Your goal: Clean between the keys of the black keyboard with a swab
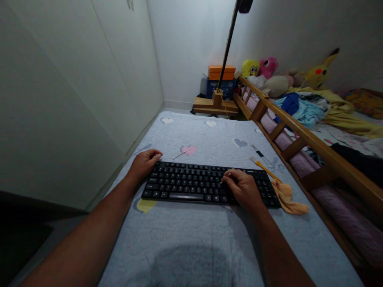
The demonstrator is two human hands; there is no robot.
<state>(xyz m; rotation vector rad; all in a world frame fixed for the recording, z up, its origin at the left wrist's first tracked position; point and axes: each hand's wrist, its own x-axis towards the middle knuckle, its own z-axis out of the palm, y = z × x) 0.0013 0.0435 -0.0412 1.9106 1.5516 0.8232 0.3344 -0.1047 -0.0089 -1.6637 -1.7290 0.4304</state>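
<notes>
A black keyboard [185, 183] lies on the pale blue heart-patterned cloth. My left hand [146, 160] rests at its upper left corner, fingers together; what it grips, if anything, is hidden. Over the keys right of the middle, my right hand [241, 186] is closed in a pinch on a thin white cotton swab [223, 181], its tip near the keys. Another cotton swab [178, 155] lies behind the keyboard. A yellow-handled brush [263, 166] and an orange cloth [285, 197] are by the keyboard's right end, with a metal tool with a black band [259, 153] behind them.
A wooden bed rail [291, 119] runs along the right side, with clothes and plush toys beyond it. White cabinet doors [89, 79] stand at the left. Past the cloth's far edge are a wooden stand [216, 104] with a pole and an orange box [221, 72].
</notes>
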